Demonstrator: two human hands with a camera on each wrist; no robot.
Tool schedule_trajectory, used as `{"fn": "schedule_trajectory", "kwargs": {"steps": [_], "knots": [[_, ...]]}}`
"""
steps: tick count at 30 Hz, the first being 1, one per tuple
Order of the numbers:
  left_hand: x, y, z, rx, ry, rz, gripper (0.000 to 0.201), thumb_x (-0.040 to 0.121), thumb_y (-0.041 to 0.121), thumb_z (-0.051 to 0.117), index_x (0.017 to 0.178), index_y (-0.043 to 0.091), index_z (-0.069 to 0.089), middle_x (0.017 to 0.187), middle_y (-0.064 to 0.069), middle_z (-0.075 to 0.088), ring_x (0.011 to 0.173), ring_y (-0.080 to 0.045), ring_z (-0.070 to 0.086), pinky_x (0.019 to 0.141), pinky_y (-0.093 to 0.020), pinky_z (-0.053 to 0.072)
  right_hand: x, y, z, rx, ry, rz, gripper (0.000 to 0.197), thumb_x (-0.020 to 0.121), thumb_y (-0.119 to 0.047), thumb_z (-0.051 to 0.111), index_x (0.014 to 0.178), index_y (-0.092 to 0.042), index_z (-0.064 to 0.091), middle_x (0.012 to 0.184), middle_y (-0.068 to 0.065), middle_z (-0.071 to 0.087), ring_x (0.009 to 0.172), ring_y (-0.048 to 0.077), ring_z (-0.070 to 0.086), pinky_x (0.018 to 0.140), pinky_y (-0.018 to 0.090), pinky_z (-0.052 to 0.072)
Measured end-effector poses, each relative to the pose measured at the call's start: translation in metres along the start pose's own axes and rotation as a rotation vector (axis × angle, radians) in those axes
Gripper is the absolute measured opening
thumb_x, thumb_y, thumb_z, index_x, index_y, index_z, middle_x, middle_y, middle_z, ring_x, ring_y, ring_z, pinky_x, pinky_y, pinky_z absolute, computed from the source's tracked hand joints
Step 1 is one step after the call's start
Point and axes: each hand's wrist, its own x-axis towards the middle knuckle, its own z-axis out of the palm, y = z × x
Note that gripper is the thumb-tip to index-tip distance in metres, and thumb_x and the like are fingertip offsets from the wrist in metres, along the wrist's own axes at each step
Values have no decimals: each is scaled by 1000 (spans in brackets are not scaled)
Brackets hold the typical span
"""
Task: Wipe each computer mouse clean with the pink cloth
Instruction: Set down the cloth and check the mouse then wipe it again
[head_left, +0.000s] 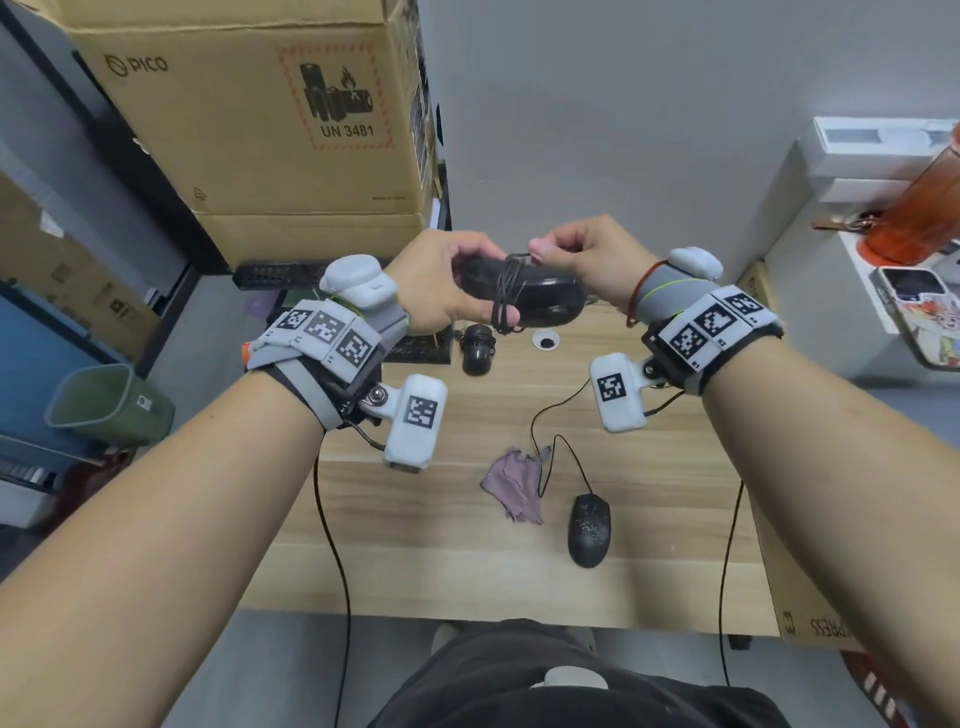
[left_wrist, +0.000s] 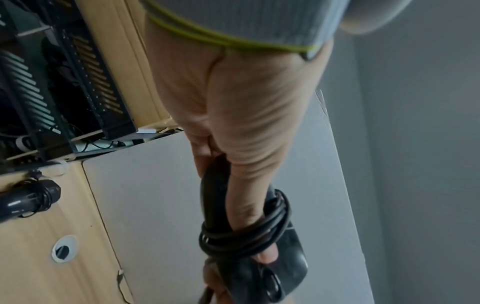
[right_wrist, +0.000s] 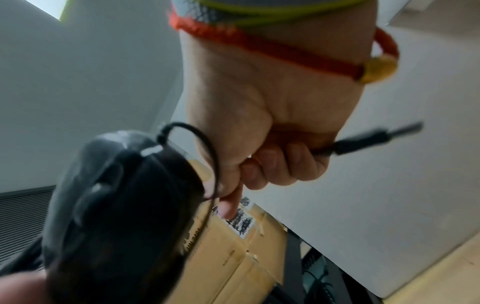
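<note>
Above the tabletop (head_left: 415, 566), from the head camera, our left hand (head_left: 441, 288) holds a black mouse (head_left: 540, 299) lying sideways, long way left to right. Our right hand (head_left: 582, 254) pinches its cord (head_left: 506, 296), looped round its middle. We think we are unwinding; next we need the pink cloth (head_left: 514, 488), lying flat beside another mouse (head_left: 589, 530).

From the left wrist, our thumb sits under the loops (left_wrist: 244, 236).

From the right wrist, curled fingers (right_wrist: 275, 164) grip the cord, plug (right_wrist: 376, 137) sticking out. We cannot tell which end is the mouse's front.
</note>
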Motion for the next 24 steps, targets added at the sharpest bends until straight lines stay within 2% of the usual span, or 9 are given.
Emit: {"fn": "schedule_trajectory", "kwargs": {"steps": [2, 4, 6, 9, 12, 16, 18, 22, 24], "knots": [[2, 1, 0, -43, 68, 1, 39, 66, 11, 90, 99, 13, 70, 76, 14, 68, 62, 8, 61, 64, -7, 45, -3, 10, 3, -21, -6, 53, 22, 95, -15, 58, 78, -7, 67, 49, -10, 47, 43, 1, 36, 44, 14, 32], [4, 0, 2, -84, 124, 0, 37, 66, 13, 91, 96, 18, 71, 73, 17, 70, 65, 8, 62, 67, -10, 47, -6, 17, 10, -20, 8, 95, 34, 87, 3, 51, 62, -18, 60, 44, -11, 41, 44, 7, 34, 45, 18, 31], [6, -2, 4, -139, 186, -6, 35, 66, 14, 91, 94, 21, 71, 74, 16, 72, 68, 5, 64, 70, -14, 49, -8, 23, 18, 27, -22, 110, 36, 88, -4, 53, 56, -20, 61, 46, -7, 42, 47, 15, 36, 49, 23, 33], [11, -7, 6, -209, 340, -33, 35, 66, 18, 92, 94, 20, 70, 86, 7, 73, 74, -2, 66, 74, -22, 53, -17, 21, 34, 42, -137, 111, 27, 97, -28, 55, 81, -16, 73, 58, 0, 51, 46, 14, 41, 51, 24, 37], [16, -16, 6, -198, 472, -119, 36, 67, 27, 92, 94, 18, 69, 85, 7, 70, 74, -6, 63, 74, -25, 54, -23, 17, 48, -10, -186, 78, 26, 97, -31, 57, 91, -12, 75, 64, 3, 59, 45, 8, 44, 50, 19, 39], [16, -32, 6, -137, 493, -257, 35, 68, 35, 90, 83, 26, 60, 81, 10, 64, 71, -8, 58, 71, -27, 51, -22, 4, 54, -139, -85, -7, 30, 94, -30, 60, 67, -18, 68, 49, -10, 60, 40, 2, 46, 51, 14, 38], [14, -38, 6, -133, 501, -316, 39, 65, 42, 90, 80, 28, 56, 81, 8, 62, 71, -12, 57, 72, -33, 51, -21, -4, 54, -52, 11, -38, 16, 92, -21, 61, 81, -24, 72, 54, -11, 63, 42, 1, 50, 51, 11, 41], [12, -38, 8, -217, 460, -388, 51, 53, 52, 89, 79, 22, 57, 80, 0, 63, 75, -19, 60, 81, -44, 57, -17, -14, 55, 182, 72, -102, 8, 87, -7, 67, 93, -11, 69, 69, 9, 70, 54, 15, 64, 53, 18, 48], [11, -31, 10, -324, 386, -386, 45, 58, 40, 89, 82, 13, 62, 80, -6, 63, 75, -22, 64, 85, -53, 59, -16, -16, 56, 308, 3, -127, 10, 88, -1, 65, 98, -1, 66, 74, 20, 68, 62, 22, 66, 58, 23, 54]]}}
